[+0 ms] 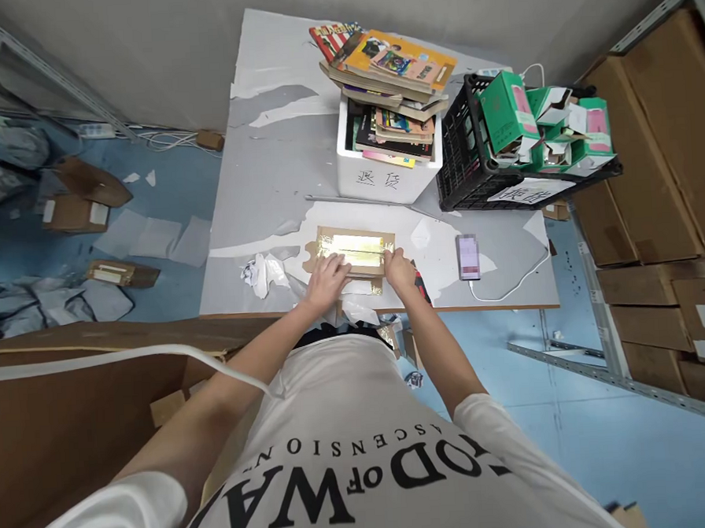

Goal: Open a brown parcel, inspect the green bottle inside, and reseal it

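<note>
A small flat cardboard box (358,240) with shiny yellowish tape lies near the table's front edge. My left hand (328,281) rests on its front left part, fingers stretched over the tape. At the box's right end my right hand (398,269) is closed, its fingertips at the taped edge; what it holds, if anything, is hidden. A red and black item (421,284) lies partly under my right wrist. Left of the box sits crumpled white paper (265,274). Another piece with tape (369,286) shows just below the box.
A white bin (383,177) piled with books (401,60) stands at the back. Beside it is a black crate (464,144) of green boxes (507,114). A phone (468,258) with a white cable lies on the right. A large open carton (90,435) stands at my left.
</note>
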The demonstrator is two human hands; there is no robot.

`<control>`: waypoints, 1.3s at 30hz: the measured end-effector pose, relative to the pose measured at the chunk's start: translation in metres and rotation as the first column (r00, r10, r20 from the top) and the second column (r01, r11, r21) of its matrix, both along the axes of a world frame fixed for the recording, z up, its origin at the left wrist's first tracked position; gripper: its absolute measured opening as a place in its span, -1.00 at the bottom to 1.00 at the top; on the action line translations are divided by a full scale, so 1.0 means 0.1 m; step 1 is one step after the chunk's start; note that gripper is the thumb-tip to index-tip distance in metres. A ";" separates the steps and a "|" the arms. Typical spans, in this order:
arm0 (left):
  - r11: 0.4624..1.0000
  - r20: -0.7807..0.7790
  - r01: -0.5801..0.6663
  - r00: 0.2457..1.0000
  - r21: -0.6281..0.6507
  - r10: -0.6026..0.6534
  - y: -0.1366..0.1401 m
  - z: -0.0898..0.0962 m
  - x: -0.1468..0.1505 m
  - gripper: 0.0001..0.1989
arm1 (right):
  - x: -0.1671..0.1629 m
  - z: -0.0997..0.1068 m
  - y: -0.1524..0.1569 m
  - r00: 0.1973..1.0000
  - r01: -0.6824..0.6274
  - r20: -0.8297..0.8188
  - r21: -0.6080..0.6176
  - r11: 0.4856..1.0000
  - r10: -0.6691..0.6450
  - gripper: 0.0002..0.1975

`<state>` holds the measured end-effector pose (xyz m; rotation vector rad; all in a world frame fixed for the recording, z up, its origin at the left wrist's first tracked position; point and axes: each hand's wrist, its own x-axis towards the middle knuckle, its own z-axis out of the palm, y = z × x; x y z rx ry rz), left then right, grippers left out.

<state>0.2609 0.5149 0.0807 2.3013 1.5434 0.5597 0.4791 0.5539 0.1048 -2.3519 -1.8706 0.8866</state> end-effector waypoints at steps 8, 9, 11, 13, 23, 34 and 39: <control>0.998 -0.016 0.053 0.998 0.029 -0.053 -0.04 -0.20 0.01 -0.64 | 0.73 -0.44 -0.56 0.963 0.230 0.154 -0.037 0.973 -0.222 -0.52; 0.998 -0.022 0.057 0.998 0.029 -0.056 -0.04 -0.20 0.00 -0.63 | 0.81 -0.49 -0.64 0.963 0.216 0.182 -0.083 0.973 -0.198 -0.46; 0.997 -0.031 0.072 0.997 0.021 -0.071 -0.04 -0.19 0.00 -0.61 | 0.93 -0.53 -0.75 0.974 0.169 0.174 -0.146 0.975 -0.143 -0.42; 0.996 -0.037 0.088 0.996 0.011 -0.087 -0.05 -0.19 -0.01 -0.59 | 1.01 -0.49 -0.76 0.989 0.116 0.109 -0.136 0.984 -0.101 -0.46; 0.997 -0.065 0.075 0.995 -0.029 -0.077 -0.10 -0.23 0.02 -0.48 | 0.21 0.60 0.10 0.758 -0.634 -0.081 0.144 0.760 0.647 -0.46; 0.994 -0.059 0.100 0.993 -0.051 -0.103 -0.10 -0.26 0.01 -0.41 | -0.30 0.58 0.50 0.481 -0.873 0.063 -0.066 0.484 0.875 -0.35; 0.992 -0.063 0.110 0.991 -0.062 -0.114 -0.11 -0.20 0.00 -0.39 | -0.23 0.63 0.50 0.450 -0.875 0.130 -0.135 0.466 0.883 -0.27</control>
